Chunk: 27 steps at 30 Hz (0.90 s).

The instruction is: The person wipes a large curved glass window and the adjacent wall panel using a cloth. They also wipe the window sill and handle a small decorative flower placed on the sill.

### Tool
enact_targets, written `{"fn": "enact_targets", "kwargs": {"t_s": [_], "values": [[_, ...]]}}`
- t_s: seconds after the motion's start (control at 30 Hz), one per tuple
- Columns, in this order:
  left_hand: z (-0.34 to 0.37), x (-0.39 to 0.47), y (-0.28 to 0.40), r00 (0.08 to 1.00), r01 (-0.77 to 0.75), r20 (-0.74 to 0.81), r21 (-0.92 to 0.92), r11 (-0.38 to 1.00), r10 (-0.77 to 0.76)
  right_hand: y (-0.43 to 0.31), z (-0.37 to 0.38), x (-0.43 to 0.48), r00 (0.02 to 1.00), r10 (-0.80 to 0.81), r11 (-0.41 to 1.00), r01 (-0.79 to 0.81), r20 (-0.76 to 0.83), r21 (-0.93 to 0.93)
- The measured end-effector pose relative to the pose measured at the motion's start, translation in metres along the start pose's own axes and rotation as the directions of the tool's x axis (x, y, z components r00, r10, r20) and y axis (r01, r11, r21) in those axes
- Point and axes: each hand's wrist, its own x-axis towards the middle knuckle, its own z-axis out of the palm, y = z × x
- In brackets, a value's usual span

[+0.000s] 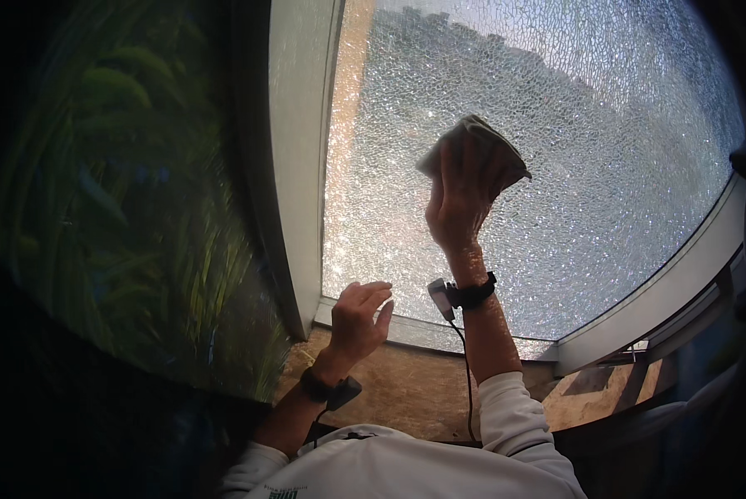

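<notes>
My right hand (460, 212) presses a folded dark cloth (501, 140) flat against a glass pane (385, 187), with the fingers spread over the cloth. A crackled pattern covers the whole pane, and it sparkles in the light; whether it is broken or textured glass I cannot tell. Lower and to the left, my left hand (360, 318) is raised near the pane's bottom left corner. Its thumb stands away from the bent fingers, and nothing shows in it. Contact between that hand and the glass is not clear.
Pale frame strips border the pane, with a wide upright post (298, 156) at left. A brown ledge (404, 393) runs below. Dark panelling with a leafy pattern (129, 218) stands left. Each wrist wears a strapped device (469, 293) with a hanging black cable (469, 387).
</notes>
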Motion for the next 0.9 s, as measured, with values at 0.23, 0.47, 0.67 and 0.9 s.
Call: {"fn": "enact_targets", "kwargs": {"t_s": [0.23,0.47,0.67,0.9], "values": [[-0.047,0.028,-0.005,0.978,-0.074,-0.195,-0.005,0.997,0.072,-0.056,0.010,-0.048,0.958,-0.004,0.975,-0.060,0.288,0.213],[-0.069,0.025,-0.009,0.960,-0.106,-0.260,-0.003,0.994,0.102,-0.047,0.012,-0.003,0.981,0.093,0.995,-0.096,0.171,0.013],[-0.072,0.018,-0.019,0.981,0.015,-0.194,0.004,1.000,-0.014,-0.084,0.050,0.005,0.979,-0.089,0.983,0.056,0.185,0.174],[-0.070,0.015,-0.017,0.979,-0.009,-0.203,-0.007,1.000,0.008,-0.093,0.037,-0.032,0.934,-0.061,0.978,-0.015,0.353,0.208]]}}
